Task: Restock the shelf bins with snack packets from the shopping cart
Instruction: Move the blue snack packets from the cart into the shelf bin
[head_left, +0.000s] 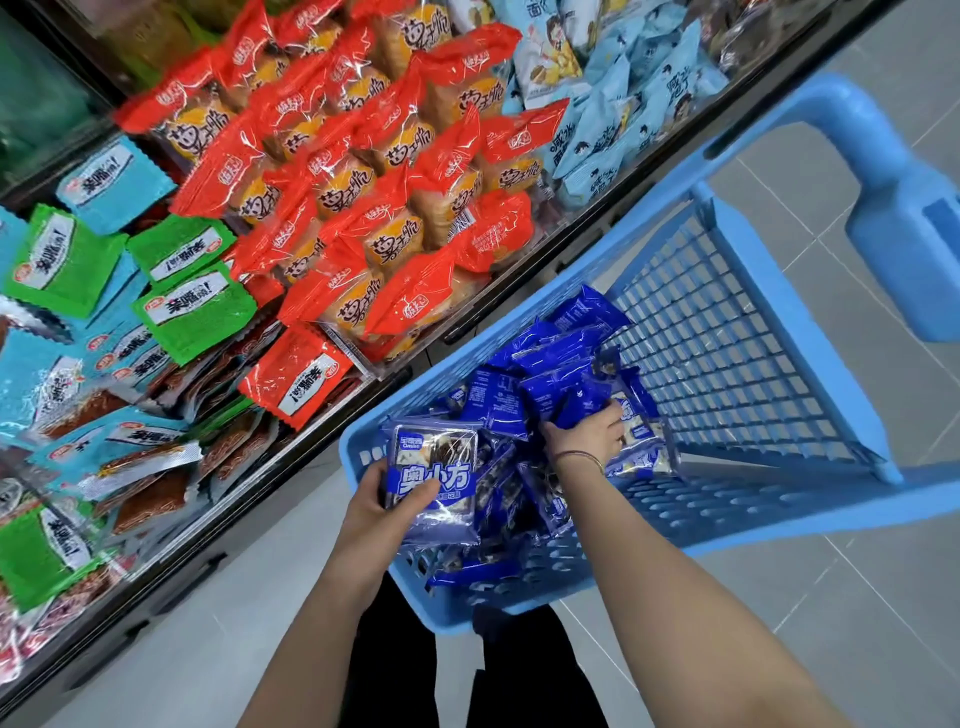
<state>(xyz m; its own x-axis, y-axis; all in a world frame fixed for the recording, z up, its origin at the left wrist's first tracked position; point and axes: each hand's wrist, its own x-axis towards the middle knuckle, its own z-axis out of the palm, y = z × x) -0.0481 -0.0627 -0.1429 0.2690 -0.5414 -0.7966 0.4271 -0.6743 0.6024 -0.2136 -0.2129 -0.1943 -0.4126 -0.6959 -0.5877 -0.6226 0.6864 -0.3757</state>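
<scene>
A light-blue plastic shopping cart (737, 332) stands to my right, its near end heaped with dark-blue snack packets (550, 358). My left hand (384, 514) grips a small stack of those packets (434, 478) at the cart's near-left corner, thumb across the printed front. My right hand (587, 431) reaches into the pile, fingers curled round a bunch of blue packets (582, 397). To the left run the shelf bins, with red-and-orange packets (363, 171) piled in the middle bin.
Green, cyan and brown packets (104, 322) fill the left bins; pale-blue packets (623, 104) fill the far bin. The dark shelf edge (332, 426) runs diagonally beside the cart. The cart's handle (872, 171) is at upper right. Grey tiled floor (779, 597) lies around.
</scene>
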